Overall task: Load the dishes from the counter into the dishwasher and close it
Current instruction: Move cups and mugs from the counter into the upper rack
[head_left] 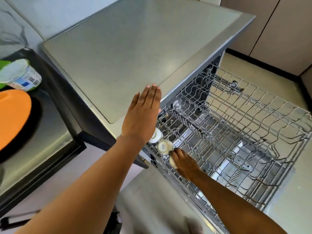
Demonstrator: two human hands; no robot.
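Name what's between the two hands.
Head view: labelled cup and plain cup, upturned in the rack, between left hand and right hand, which grips a third cup.

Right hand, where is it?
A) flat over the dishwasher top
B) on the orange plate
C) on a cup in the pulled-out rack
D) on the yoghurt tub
C: the right hand grips a cup at the near-left corner of the rack. The flat open one is the left hand.
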